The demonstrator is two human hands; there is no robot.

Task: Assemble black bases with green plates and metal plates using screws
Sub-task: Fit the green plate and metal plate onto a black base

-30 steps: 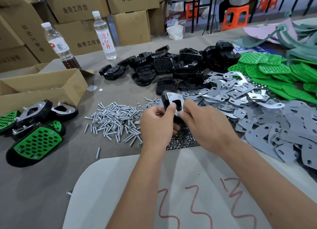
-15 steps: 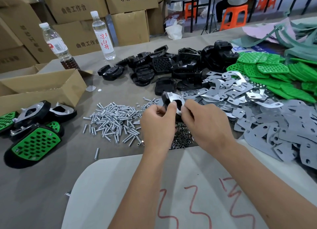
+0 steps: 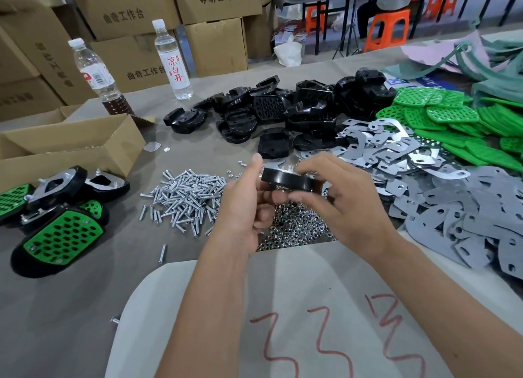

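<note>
Both hands hold one black base flat above the nut pile: left hand grips its near edge, right hand pinches the top, screws just left

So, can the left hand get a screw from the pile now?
Probably not yet. The left hand grips the black base together with the right hand, so it is busy. The pile of screws lies uncovered just left of it on the table, so the way is free once it lets go.
</note>
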